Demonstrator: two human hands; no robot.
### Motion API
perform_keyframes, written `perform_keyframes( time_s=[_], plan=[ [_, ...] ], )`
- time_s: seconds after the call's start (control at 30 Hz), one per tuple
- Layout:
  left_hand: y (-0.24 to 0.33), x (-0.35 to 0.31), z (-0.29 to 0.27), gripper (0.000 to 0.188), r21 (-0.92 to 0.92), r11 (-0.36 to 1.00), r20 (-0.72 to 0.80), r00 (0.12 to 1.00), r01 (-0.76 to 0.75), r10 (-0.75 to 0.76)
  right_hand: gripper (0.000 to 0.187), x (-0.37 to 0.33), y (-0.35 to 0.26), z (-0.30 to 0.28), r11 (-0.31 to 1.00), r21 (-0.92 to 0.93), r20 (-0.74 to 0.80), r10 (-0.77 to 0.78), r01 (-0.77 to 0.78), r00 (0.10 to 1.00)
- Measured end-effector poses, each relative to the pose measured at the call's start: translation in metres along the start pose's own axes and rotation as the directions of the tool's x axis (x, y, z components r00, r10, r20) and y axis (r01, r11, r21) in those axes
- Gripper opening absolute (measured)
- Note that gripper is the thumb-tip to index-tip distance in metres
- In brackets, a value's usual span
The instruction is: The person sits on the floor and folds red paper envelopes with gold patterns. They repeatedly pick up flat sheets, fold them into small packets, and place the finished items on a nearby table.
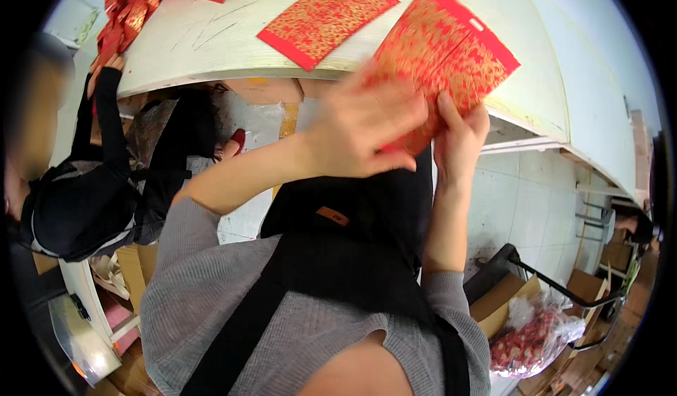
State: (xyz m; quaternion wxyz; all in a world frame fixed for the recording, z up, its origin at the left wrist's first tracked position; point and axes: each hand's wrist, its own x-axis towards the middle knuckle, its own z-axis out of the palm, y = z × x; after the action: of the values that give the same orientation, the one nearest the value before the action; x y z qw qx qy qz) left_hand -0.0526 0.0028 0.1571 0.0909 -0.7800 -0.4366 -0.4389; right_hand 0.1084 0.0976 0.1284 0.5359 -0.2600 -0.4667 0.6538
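Observation:
A red paper packet with a gold print (451, 50), a slot near its top edge and a line down its middle, is held tilted above the table's front edge. My right hand (462, 135) grips its lower right part, thumb on the printed face. Blurred by motion, my left hand (367, 124) lies over the packet's lower left side with fingers stretched out and thumb apart; whether it presses on the paper I cannot tell. Left of the held packet, another red-and-gold packet (328, 19) rests flat on the white table (233, 40).
Red paper pieces (134, 15) are heaped at the table's far left, where a co-worker's hand (106, 64) in a black sleeve touches them. A black-handled cart (557, 290) at lower right carries a cardboard box and a clear bag of red items (532, 336). Cartons stand under the table.

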Motion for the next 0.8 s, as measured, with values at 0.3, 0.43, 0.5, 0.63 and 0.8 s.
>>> perform_keyframes(
  time_s=[0.3, 0.43, 0.5, 0.63, 0.8],
  plan=[
    [-0.044, 0.01, 0.036, 0.031, -0.925, 0.266, -0.029, 0.648, 0.271, -0.761, 0.038, -0.048, -0.019, -0.062, 0.913, 0.014, 0.191, 0.399, -0.409, 0.897],
    [-0.038, 0.019, 0.051, 0.031, -0.939, 0.261, -0.082, 0.592, 0.224, -0.802, 0.033, -0.079, 0.004, -0.056, 0.918, 0.198, 0.043, 0.343, -0.344, 0.938],
    [-0.035, 0.018, 0.055, 0.032, -0.928, 0.262, -0.064, 0.581, 0.265, -0.811, 0.032, -0.079, 0.01, -0.055, 0.923, 0.212, -0.003, 0.328, -0.32, 0.945],
    [-0.039, 0.003, 0.057, 0.024, -0.911, 0.292, -0.098, 0.537, 0.29, -0.838, 0.035, -0.081, 0.015, -0.057, 0.929, 0.132, -0.02, 0.35, -0.345, 0.936],
    [-0.013, 0.0, 0.064, 0.022, -0.829, 0.223, 0.17, 0.612, 0.512, -0.773, 0.06, -0.08, -0.002, -0.09, 0.92, 0.312, -0.069, 0.271, -0.237, 0.96]
  ],
)
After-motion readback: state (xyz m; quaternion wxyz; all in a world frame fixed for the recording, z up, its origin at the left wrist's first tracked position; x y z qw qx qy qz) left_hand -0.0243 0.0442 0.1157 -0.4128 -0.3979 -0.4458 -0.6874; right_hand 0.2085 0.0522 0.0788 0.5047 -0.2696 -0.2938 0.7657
